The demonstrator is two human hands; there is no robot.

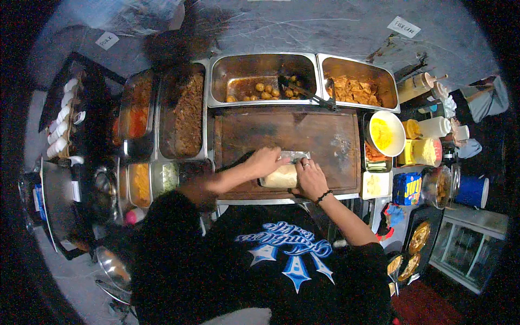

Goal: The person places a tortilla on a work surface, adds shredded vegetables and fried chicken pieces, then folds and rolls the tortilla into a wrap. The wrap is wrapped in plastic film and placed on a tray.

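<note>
A pale rolled wrap (280, 177) lies on the brown wooden cutting board (254, 127), close to its front edge. A sheet of shiny, see-through or foil-like material (294, 155) shows just behind it. My left hand (265, 161) rests on the wrap's back left part, fingers curled against it. Around the right end is my right hand (311, 179), with a ring on one finger and a dark bead bracelet at the wrist. Its fingers bend over the wrap; some fingertips are hidden.
Behind the board are a steel pan of round brown pieces with tongs (306, 92) and a pan of orange-brown pieces (355, 91). Minced filling (189, 111) stands left, beyond it eggs (60, 119). At right are a yellow-filled bowl (387, 134), squeeze bottles (433, 128) and a blue pack (407, 188).
</note>
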